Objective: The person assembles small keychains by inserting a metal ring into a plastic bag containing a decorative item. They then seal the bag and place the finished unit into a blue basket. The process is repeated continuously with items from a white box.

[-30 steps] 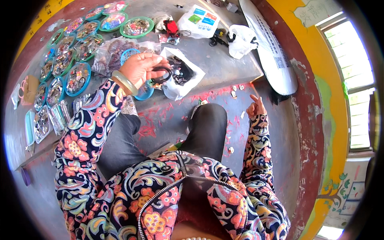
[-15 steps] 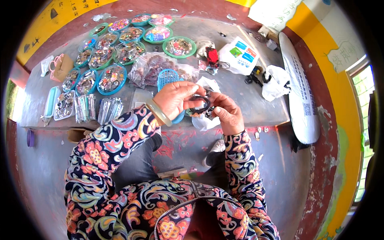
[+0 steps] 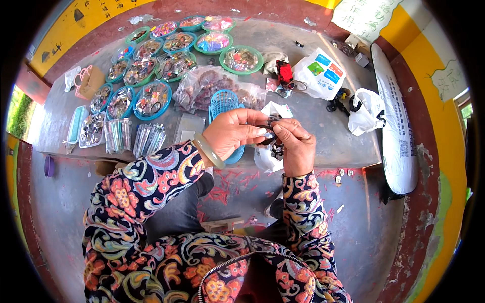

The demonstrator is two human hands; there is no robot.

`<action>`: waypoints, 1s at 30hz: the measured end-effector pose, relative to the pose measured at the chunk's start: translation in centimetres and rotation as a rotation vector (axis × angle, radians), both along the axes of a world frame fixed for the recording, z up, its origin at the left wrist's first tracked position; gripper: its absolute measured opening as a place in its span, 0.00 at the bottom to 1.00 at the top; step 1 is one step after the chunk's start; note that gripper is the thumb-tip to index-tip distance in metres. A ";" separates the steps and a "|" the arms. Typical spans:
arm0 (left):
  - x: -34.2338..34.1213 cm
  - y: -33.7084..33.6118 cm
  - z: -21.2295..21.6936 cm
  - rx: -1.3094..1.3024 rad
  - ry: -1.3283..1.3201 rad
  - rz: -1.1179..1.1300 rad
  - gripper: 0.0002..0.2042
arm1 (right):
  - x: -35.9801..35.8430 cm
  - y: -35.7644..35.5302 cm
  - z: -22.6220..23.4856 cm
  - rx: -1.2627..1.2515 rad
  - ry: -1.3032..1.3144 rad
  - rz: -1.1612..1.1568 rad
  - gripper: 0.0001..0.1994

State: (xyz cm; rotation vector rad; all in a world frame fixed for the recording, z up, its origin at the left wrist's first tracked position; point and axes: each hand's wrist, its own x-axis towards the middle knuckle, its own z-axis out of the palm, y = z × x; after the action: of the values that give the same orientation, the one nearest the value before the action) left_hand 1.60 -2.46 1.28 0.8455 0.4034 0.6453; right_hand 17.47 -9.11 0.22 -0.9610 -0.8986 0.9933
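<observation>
The small dark item (image 3: 269,132) pinched between left hand (image 3: 233,134) and right hand (image 3: 296,146) is mostly hidden by fingers; the far trays' (image 3: 151,98) contents are too small to tell

A person wears a dark zip-front jacket (image 3: 166,252) densely patterned with paisley swirls and flowers in red, orange, teal and cream, over dark trousers (image 3: 177,217); a pale green bangle (image 3: 209,151) circles the left wrist.

grey concrete slab table (image 3: 333,136) on red-brown floor (image 3: 65,202), yellow wall (image 3: 439,116) w/ window at right, bright daylight.
</observation>
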 end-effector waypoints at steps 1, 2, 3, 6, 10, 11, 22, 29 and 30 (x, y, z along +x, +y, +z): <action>-0.1 -0.1 0.3 -0.001 0.060 0.005 0.11 | 0.0 -0.1 0.2 0.003 0.000 0.001 0.05; -0.2 -0.1 0.6 0.001 0.119 0.013 0.11 | -0.1 -0.1 0.4 -0.011 -0.010 0.005 0.05; -0.2 -0.2 0.6 0.016 0.132 0.032 0.11 | -0.2 -0.1 0.6 -0.026 -0.019 0.009 0.05; -0.2 -0.1 0.4 0.045 0.164 0.078 0.11 | -0.1 -0.2 0.4 -0.047 0.000 0.015 0.05; 0.1 -0.1 0.3 0.052 0.188 0.083 0.10 | 0.3 -0.3 -0.1 -0.080 0.017 0.030 0.05; 0.0 -0.1 0.3 0.055 0.194 0.080 0.10 | 0.1 -0.3 0.2 -0.075 0.011 0.041 0.06; 0.0 0.1 -0.1 0.044 0.166 0.006 0.11 | 0.3 0.0 -0.5 -0.040 -0.084 0.086 0.07; -0.1 0.2 0.4 0.000 0.193 -0.035 0.13 | 0.4 0.1 -0.9 0.005 -0.066 0.075 0.07; -0.1 0.2 0.3 -0.006 0.186 -0.040 0.13 | 0.2 0.0 -0.7 0.008 -0.033 0.078 0.07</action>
State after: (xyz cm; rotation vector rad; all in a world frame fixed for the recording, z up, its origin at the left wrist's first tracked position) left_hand 1.49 -2.27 1.59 0.9090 0.5549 0.5298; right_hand 17.70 -9.08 -0.50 -0.9438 -0.9733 1.0418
